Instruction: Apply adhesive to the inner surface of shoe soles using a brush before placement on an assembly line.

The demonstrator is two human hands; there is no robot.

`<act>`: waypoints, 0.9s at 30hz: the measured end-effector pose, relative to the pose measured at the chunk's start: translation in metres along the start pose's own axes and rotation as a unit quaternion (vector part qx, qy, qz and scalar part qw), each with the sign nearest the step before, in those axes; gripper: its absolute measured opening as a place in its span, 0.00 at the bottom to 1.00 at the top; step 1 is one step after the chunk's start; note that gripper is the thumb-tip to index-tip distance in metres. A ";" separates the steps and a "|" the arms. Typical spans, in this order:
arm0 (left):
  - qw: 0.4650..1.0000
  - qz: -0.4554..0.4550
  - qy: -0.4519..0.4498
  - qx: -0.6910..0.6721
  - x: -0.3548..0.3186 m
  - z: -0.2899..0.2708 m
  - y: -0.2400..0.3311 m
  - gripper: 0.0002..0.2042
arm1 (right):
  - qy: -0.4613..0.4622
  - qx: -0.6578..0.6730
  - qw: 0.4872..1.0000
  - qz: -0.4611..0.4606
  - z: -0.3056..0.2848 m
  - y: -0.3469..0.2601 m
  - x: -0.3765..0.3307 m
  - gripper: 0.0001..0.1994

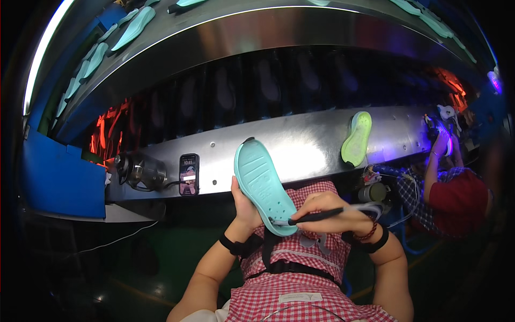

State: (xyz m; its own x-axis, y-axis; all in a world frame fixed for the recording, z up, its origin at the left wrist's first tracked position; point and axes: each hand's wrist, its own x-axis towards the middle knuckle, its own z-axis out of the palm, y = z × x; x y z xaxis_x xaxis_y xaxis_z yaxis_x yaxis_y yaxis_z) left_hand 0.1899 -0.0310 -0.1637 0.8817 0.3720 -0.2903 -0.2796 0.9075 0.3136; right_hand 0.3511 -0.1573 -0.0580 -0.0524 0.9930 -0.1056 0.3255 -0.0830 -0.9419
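Note:
My left hand [244,206] grips a pale teal shoe sole [263,182] from behind, holding it tilted with its inner face toward me and its toe up near the steel ledge. My right hand [327,212] pinches a thin black pen-like tool [316,216], whose tip rests on the lower heel end of the sole. A thin hose or cable runs from the tool to the right. Both wrists wear dark bands.
A curved steel ledge [300,142] runs in front, carrying a phone [189,174], a dark jar-like device [140,170] and a yellow-green sole [357,138] leaning upright. Several teal soles [134,27] ride the conveyor above. Another person [456,198] works at the right under purple light.

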 end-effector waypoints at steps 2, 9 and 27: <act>0.999 -0.011 0.043 -0.022 -0.005 0.022 -0.003 0.38 | 0.070 0.085 0.993 0.036 -0.009 -0.009 0.003 0.10; 0.995 0.003 -0.055 -0.084 -0.005 0.048 -0.004 0.38 | 0.085 0.120 0.989 -0.018 0.001 -0.021 0.016 0.09; 0.965 0.254 0.030 0.052 0.006 0.072 0.036 0.45 | 0.011 0.188 0.974 -0.124 -0.010 -0.015 -0.007 0.13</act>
State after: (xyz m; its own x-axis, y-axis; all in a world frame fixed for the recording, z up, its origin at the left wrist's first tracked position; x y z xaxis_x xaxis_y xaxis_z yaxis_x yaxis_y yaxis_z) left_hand 0.2123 -0.0103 -0.0890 0.6166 0.7773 -0.1252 -0.6281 0.5815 0.5170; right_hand 0.3558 -0.1620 -0.0398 -0.0643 0.9875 0.1436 -0.0632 0.1396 -0.9882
